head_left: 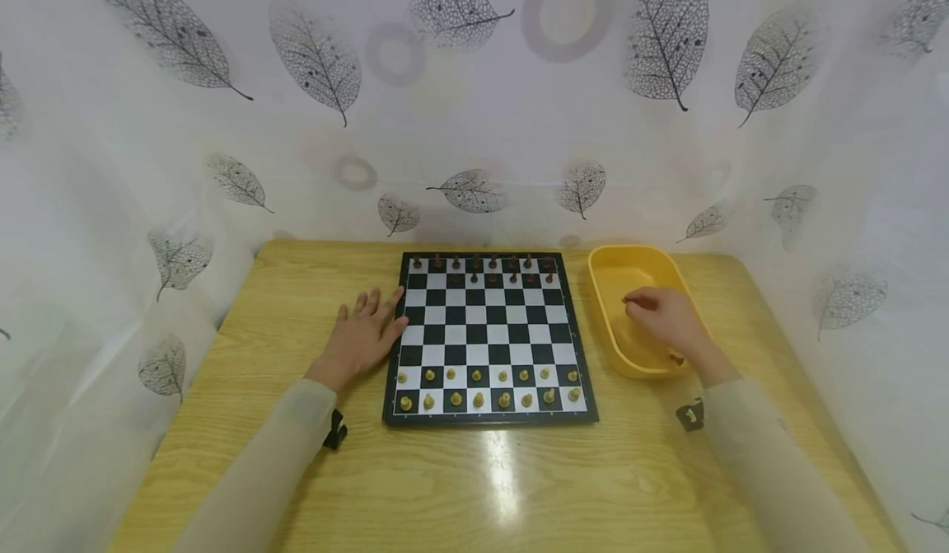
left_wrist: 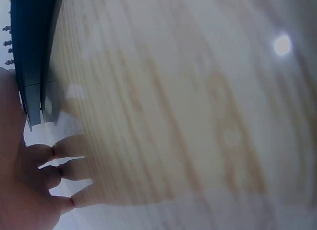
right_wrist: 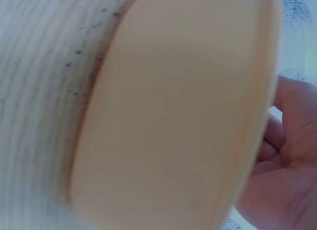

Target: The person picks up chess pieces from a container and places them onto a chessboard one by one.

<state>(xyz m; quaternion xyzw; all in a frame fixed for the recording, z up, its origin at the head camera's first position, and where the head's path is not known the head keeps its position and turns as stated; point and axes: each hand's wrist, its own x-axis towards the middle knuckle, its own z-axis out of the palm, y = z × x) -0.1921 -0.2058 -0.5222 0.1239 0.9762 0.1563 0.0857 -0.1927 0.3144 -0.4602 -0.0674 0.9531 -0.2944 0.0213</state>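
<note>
A black-and-white chessboard lies on the table, with gold chess pieces in two rows along its near side. Dark red chess pieces stand in the far rows, where the second row has a gap at the left. My left hand is spread beside the board, its thumb and index finger touching the left edge. Over a yellow plastic tub, my right hand has curled fingers that pinch a small red-brown chess piece, mostly hidden. Below the palm, another brown piece shows inside the tub.
The wooden table extends around the board and tub. A pale curtain with a leaf pattern hangs behind the table and at both sides. The tub stands close to the board's right edge, its rim raised.
</note>
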